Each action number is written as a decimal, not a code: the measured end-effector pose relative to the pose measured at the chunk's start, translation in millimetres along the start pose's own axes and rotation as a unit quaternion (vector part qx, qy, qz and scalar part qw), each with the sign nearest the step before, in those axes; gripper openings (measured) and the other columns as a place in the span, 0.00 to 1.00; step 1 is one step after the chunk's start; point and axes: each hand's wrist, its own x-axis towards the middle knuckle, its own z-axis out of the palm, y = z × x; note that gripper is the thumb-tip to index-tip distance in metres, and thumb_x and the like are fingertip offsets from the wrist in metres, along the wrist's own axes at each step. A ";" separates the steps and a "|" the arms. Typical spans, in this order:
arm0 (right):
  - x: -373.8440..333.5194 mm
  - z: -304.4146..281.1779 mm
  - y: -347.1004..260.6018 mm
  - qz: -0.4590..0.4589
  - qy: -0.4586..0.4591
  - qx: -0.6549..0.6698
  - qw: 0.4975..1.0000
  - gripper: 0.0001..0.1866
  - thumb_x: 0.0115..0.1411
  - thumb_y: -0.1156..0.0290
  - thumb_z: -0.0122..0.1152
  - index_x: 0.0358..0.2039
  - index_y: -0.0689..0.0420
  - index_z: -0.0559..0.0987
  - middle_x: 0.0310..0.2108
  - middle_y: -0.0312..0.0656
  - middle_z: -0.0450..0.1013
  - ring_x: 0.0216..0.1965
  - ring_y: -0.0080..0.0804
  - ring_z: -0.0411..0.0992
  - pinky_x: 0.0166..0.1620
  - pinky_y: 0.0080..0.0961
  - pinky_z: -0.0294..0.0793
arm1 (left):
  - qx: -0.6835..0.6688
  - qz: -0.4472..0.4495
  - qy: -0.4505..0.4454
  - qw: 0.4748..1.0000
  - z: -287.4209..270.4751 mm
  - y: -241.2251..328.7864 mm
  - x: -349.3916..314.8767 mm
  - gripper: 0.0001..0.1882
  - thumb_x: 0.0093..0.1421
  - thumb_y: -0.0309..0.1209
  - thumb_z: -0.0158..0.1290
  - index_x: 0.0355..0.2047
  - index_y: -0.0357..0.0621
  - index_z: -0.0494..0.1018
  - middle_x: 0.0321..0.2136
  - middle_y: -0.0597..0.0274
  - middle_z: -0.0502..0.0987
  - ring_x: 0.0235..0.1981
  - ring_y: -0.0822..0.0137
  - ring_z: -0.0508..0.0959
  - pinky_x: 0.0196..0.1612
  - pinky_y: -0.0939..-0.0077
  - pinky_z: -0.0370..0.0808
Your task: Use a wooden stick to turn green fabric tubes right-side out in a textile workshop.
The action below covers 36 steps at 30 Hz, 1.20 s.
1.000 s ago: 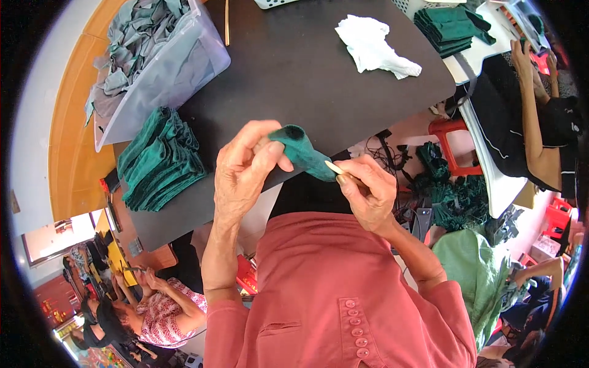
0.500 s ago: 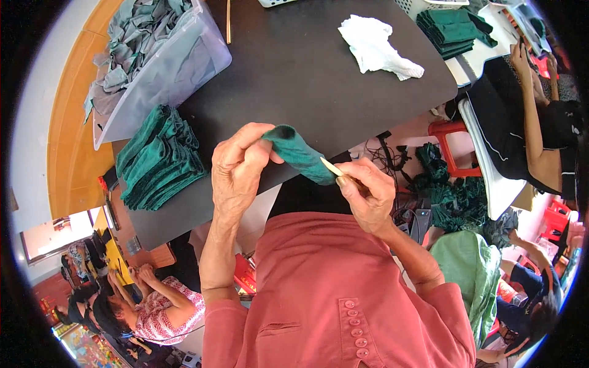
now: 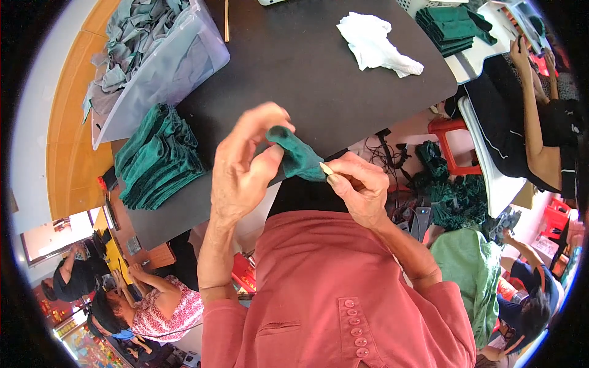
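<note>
A small dark green cloth piece is held above the near edge of the black desk, its long axis slanting from an upper-left tip down to the right. The left hand is closed on its upper end with thumb and fingers; the right hand is pinched shut on a thin pale stick, whose tip is pressed against the cloth's lower end. Most of the stick is hidden inside the grip. On the desk, a stack of green cloth, a clear bin of grey cloth and a white rag are seen, well apart from the hands.
</note>
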 end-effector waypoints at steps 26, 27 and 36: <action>-0.5 7.4 -0.5 0.031 -0.005 0.031 0.999 0.08 0.56 0.79 0.58 0.37 0.66 0.79 0.22 0.36 0.69 0.21 0.17 0.63 0.22 0.14 0.59 | 0.067 0.079 0.036 0.994 -4.4 -15.6 1.7 0.08 0.51 0.17 0.40 0.27 0.33 0.69 0.17 0.68 0.62 0.19 0.79 0.59 0.21 0.83 0.58; -0.9 8.7 -1.1 0.035 0.006 0.029 0.999 0.08 0.56 0.79 0.57 0.37 0.65 0.79 0.22 0.36 0.70 0.21 0.17 0.63 0.23 0.14 0.60 | 0.097 0.052 0.033 0.993 -5.8 -14.2 -0.2 0.10 0.52 0.19 0.38 0.28 0.33 0.71 0.19 0.68 0.67 0.21 0.79 0.63 0.25 0.84 0.61; -9.6 17.3 4.0 0.038 0.039 0.011 0.998 0.09 0.57 0.79 0.57 0.38 0.65 0.79 0.21 0.34 0.68 0.20 0.14 0.60 0.22 0.14 0.56 | 0.095 0.033 0.066 0.993 -7.2 -16.0 3.4 0.12 0.54 0.22 0.38 0.27 0.35 0.73 0.20 0.71 0.70 0.22 0.82 0.64 0.26 0.86 0.61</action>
